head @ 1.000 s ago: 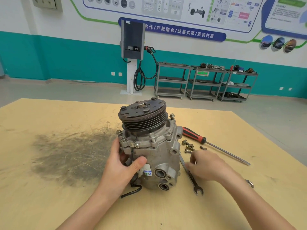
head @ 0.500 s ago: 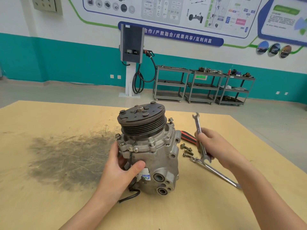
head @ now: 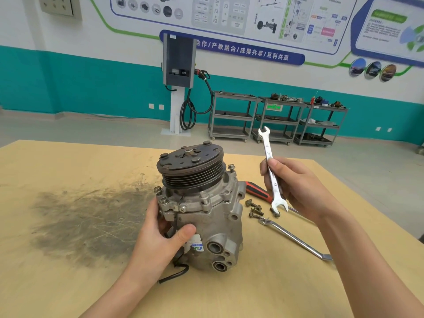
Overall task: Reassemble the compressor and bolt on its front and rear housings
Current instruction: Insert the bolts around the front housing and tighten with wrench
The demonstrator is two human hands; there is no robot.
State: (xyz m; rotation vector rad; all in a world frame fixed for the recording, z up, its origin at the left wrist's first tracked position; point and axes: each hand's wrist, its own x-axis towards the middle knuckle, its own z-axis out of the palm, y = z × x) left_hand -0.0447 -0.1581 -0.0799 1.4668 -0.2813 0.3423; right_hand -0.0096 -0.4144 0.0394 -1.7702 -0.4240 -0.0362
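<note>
On the tan wooden table, mid-scene, we record the compressor standing upright, its grooved pulley and clutch plate on top and two round ports facing us low on the right of its body. Left of it we note a dark, scratched smear on the tabletop. Our left hand grips the near left side of the compressor, thumb pressed across the casting, fingers wrapped behind. Our right hand, raised right of the unit, pinches an open-end wrench held nearly upright above the table. Flat on the table to the right we list a second wrench, then a red-and-black screwdriver handle partly behind the held wrench. A black cable trails from the compressor's near base. Smallest, loose bolts lie clustered just right of the compressor.
</note>
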